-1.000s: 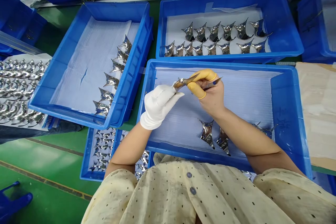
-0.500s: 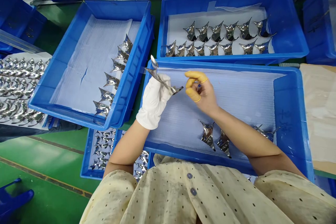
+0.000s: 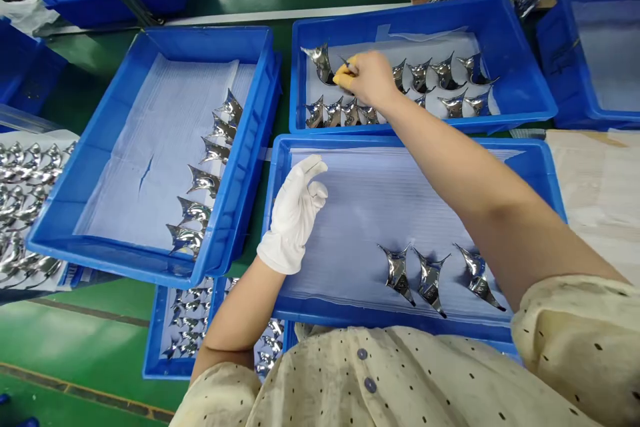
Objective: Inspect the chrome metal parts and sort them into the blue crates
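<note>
1. The right hand (image 3: 367, 78) is extended over the far blue plastic crate (image 3: 425, 13). Its grip is clenched: a small dark-tipped tool (image 3: 346, 63) is pinched between the thumb and fingertips, though the tool is largely hidden and its exact kind cannot be told.
2. Yellow finger cots (image 3: 343, 78) are worn on the fingers of that hand.
3. A chrome curved piece (image 3: 321, 63) is placed at the left end of the back row in the far crate, just beside the finger cots. Whether it is being touched cannot be told.
4. Other chrome pieces (image 3: 420, 77) are laid in two rows in that crate, on a white sheet lining (image 3: 400, 40).
5. The left hand (image 3: 293, 217) is covered by a white cotton glove (image 3: 285, 240) and is held above the near blue crate (image 3: 550, 187). Its grip is released, with nothing held, and the fingers are loosely curved.
6. Three chrome pieces (image 3: 430, 283) are laid apart near the front of the near crate, on a ribbed white liner (image 3: 390, 213).
7. A row of similar pieces (image 3: 210, 173) is lined up along the right wall of the left blue crate (image 3: 200, 37).
8. Both forearms are seen coming out of cream dotted sleeves (image 3: 575, 333).
</note>
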Action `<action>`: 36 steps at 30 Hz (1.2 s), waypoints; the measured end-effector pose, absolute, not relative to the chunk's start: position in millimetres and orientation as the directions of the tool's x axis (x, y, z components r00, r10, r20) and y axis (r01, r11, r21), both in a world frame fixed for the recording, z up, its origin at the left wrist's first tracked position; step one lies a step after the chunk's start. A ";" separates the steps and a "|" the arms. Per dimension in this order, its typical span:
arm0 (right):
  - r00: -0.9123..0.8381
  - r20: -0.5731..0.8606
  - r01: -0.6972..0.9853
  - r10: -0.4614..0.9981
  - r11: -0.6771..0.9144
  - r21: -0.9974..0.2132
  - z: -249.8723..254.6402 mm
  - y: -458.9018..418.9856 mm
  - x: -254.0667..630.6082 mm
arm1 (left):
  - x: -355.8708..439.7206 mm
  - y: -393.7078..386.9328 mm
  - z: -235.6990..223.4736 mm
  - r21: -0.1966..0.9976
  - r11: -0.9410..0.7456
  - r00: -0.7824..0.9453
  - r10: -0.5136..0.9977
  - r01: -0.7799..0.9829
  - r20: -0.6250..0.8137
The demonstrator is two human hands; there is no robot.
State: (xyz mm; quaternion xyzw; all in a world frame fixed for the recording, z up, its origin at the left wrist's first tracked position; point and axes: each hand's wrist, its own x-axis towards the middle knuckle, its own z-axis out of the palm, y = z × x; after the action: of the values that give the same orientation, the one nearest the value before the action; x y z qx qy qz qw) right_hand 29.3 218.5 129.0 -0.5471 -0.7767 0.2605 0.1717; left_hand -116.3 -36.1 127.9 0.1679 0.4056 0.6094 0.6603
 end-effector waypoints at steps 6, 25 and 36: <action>-0.192 -0.067 0.852 0.979 0.132 -0.507 76.9 290.3 0.6 | -119.2 -35.7 122.4 0.756 0.201 -0.097 0.939 -0.622 -0.330; -0.687 -0.562 0.684 0.461 0.672 -0.284 95.9 -18.1 143.7 | -138.7 -25.0 97.7 0.910 0.102 -0.145 0.974 -0.401 -0.173; -0.718 0.273 0.202 0.640 0.568 -0.798 116.4 7.4 134.4 | -96.0 -42.7 103.0 0.980 0.167 0.245 0.960 -0.111 -0.136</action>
State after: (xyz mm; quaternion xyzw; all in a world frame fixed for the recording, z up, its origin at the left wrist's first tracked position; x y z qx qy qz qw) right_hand 134.4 7.4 116.4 -0.2505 -0.8400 0.3918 0.2794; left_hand -96.0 -42.7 103.0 0.4821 0.4401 0.4290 0.6244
